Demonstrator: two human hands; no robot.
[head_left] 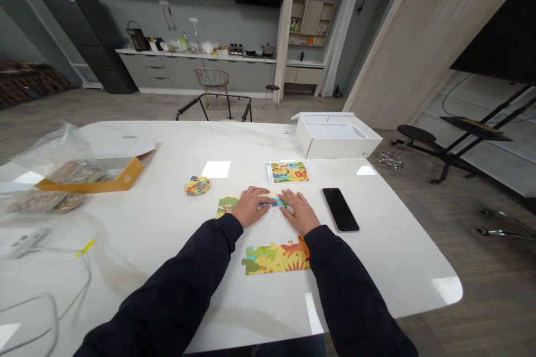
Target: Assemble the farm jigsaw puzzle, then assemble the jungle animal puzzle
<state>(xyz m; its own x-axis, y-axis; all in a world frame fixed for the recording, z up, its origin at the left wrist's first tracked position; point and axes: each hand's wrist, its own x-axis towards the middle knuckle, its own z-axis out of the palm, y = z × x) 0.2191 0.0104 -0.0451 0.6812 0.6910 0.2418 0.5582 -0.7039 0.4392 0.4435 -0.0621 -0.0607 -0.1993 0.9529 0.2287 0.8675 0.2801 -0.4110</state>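
Note:
My left hand (250, 206) and my right hand (299, 212) lie flat on a row of jigsaw pieces (228, 207) on the white table (377, 245). Their fingertips nearly meet over a blue-toned piece (268, 204), partly hidden by my fingers. Nearer me, below my hands, lies a joined jigsaw section (276, 257) with an animal scene. Beyond my hands stands a small picture card (288, 172) showing colourful animals. A loose heap of jigsaw pieces (197, 185) sits left of it. A black smartphone (340, 210) lies to the right of my right hand.
A white cardboard box (335, 136) stands at the table's far right. At the left lie plastic bags of pieces (62, 164), an orange tray (125, 178), and a white power strip (20, 243) with cables. Chairs and a kitchen counter stand beyond.

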